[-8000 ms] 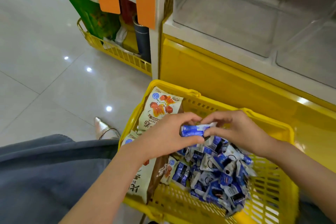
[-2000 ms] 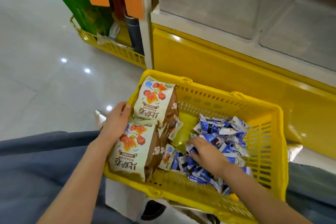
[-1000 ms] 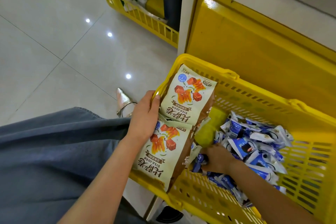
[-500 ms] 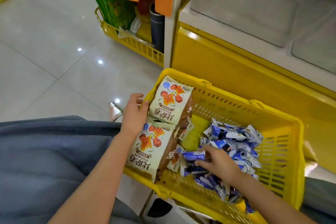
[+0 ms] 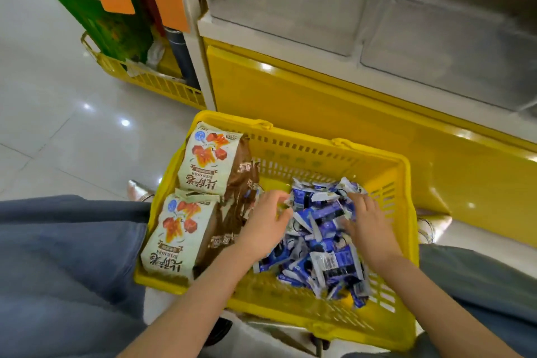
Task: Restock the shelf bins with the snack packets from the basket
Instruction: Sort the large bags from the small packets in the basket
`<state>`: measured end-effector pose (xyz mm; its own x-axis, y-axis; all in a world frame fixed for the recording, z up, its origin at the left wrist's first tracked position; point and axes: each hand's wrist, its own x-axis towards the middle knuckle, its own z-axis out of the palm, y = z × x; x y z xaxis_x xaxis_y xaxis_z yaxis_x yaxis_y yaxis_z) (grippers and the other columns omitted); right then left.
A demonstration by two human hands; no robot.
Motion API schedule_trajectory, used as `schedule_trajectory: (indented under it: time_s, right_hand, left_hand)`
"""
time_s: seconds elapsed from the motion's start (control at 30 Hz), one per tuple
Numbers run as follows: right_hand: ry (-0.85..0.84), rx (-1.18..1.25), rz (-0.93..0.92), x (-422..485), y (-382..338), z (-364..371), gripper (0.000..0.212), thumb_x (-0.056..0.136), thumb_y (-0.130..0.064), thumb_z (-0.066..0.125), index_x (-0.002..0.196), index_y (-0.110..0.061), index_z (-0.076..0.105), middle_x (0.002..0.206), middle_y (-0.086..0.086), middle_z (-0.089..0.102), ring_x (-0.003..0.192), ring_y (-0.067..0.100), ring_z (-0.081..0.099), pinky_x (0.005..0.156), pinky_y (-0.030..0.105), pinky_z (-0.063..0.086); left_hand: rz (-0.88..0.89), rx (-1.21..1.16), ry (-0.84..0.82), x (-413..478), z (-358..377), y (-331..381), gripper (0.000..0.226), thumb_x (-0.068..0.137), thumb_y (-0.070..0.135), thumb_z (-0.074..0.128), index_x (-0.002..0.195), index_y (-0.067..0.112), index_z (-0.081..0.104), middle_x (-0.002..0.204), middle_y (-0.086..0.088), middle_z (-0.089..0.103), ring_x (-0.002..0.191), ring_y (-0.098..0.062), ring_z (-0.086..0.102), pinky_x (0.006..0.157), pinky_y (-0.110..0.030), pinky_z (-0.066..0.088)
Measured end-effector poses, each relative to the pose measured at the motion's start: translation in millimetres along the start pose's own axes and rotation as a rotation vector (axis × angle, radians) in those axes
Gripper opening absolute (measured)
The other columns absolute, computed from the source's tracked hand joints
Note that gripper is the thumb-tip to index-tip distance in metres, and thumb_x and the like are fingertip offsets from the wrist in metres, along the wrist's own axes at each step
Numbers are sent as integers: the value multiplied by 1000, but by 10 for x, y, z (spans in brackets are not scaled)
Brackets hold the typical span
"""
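Our left hand (image 5: 266,225) has left the big bags (image 5: 207,163) for the blue packets (image 5: 319,244).
They lie in the basket (image 5: 305,151) under our right hand's (image 5: 367,229) spread fingers; left fingers curl, grip unclear.

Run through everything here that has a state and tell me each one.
Basket: holding two big bags and a packet heap.
Big bags: end to end along the basket's left wall.
Small blue packets: loose heap, right side.
Shelf bins: visible parts empty.
Left hand: in the heap, grip blurred.
Right hand: fingers spread on the heap.
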<state>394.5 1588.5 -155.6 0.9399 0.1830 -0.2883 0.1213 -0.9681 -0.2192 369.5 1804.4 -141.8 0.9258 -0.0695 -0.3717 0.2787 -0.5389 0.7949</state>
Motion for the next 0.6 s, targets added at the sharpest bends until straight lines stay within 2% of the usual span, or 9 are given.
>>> schedule_trajectory:
  time_s: [0.1, 0.17, 0.23, 0.3, 0.43, 0.5, 0.53, 0.6]
  right_hand:
    - [-111, 115, -225, -78, -140, 99, 43, 98, -32, 45, 138, -18, 38, 139, -1, 43, 127, 14, 40, 103, 24, 32]
    - [-221, 169, -321, -153, -192, 229, 38, 100, -30, 40, 137, -20, 41, 137, -3, 45, 123, 13, 44, 98, 22, 35]
    - [-308, 258, -342, -224, -278, 415, 35, 101, -25, 38, 135, -19, 44, 133, -3, 47, 118, 15, 49, 94, 26, 39]
    - [-393, 372, -228, -245, -405, 625, 35, 100, -21, 41, 134, -16, 44, 133, 0, 46, 113, 20, 53, 90, 31, 44]
    - [-530, 506, 69, -121, -618, 979, 40, 96, -14, 47, 134, -8, 40, 135, 11, 45, 117, 29, 51, 98, 39, 43]
    - [-570, 522, 155, -37, -699, 1103, 42, 96, -13, 48, 135, -4, 37, 138, 14, 43, 124, 30, 45, 103, 35, 38]
    - [-564, 533, 185, -2, -729, 1147, 43, 96, -11, 48, 136, -2, 36, 139, 16, 42, 127, 30, 43, 103, 28, 37]
    - [-538, 599, 267, 58, -773, 1213, 43, 95, -8, 48, 136, 1, 36, 138, 19, 42, 127, 30, 43, 97, 16, 39]
  left_hand:
    - [-238, 33, -211, 224, 277, -286, 47, 95, 31, 49, 137, 14, 36, 141, -6, 38, 119, -18, 44, 95, -28, 37]
    - [-297, 157, -274, 347, 388, -475, 54, 94, 31, 51, 140, 10, 32, 143, -11, 36, 125, -24, 43, 96, -28, 37]
    - [-295, 237, -305, 463, 454, -624, 53, 94, 26, 52, 140, 8, 33, 142, -14, 37, 124, -25, 44, 95, -27, 36]
    - [-286, 285, -380, 560, 503, -733, 52, 95, 22, 51, 141, 8, 31, 143, -15, 36, 126, -27, 42, 97, -29, 36]
    - [-212, 441, -587, 660, 554, -906, 46, 92, 17, 54, 136, 14, 42, 138, -13, 46, 121, -28, 47, 94, -30, 39]
    - [-181, 605, -629, 685, 543, -984, 52, 90, 21, 57, 139, 18, 38, 141, -11, 41, 126, -29, 41, 98, -34, 37]
    - [-168, 685, -631, 693, 537, -1020, 55, 90, 23, 58, 140, 18, 36, 141, -11, 39, 128, -30, 37, 100, -35, 34]
    - [-140, 799, -612, 705, 531, -1067, 57, 89, 25, 58, 141, 19, 35, 140, -11, 37, 129, -31, 31, 104, -35, 29]
